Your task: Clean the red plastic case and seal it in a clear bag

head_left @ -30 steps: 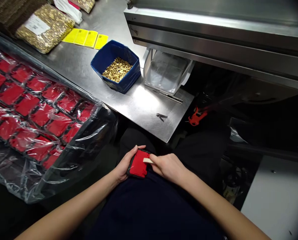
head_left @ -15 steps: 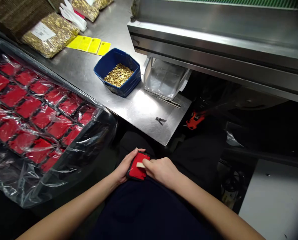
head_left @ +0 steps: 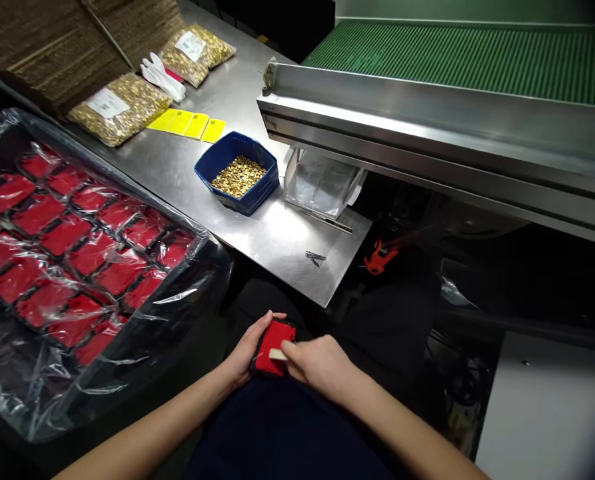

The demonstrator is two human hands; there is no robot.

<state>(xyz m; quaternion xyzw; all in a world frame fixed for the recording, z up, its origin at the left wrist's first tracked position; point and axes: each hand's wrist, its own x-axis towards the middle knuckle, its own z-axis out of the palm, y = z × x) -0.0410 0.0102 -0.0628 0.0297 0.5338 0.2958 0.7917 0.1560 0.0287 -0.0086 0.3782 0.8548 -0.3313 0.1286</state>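
Over my lap, my left hand (head_left: 244,350) is closed around the edge of a red and black moulded part (head_left: 272,337), its red face turned up. My right hand (head_left: 317,363) pinches a short, flat, pale stick (head_left: 277,355) between thumb and fingers. The stick's end lies over the red face; whether it presses on it I cannot tell. Several similar red parts (head_left: 67,233) lie under clear plastic in a black bin (head_left: 177,287) to the left. A blue tub (head_left: 217,193) of small brass-coloured pieces (head_left: 240,177) stands on the metal table ahead.
Bags of brass pieces (head_left: 122,107), white gloves (head_left: 162,77) and yellow cards (head_left: 187,125) lie on the metal table (head_left: 172,177). Beside the tub is a holder of clear plastic bags (head_left: 322,183). Small metal tweezers or clippers (head_left: 315,257) lie near the corner. A green conveyor (head_left: 457,60) runs behind.
The view has tilted up, so the table and bin sit lower and more conveyor shows. Both hands keep their hold on the red part and the stick, with little shift between them.
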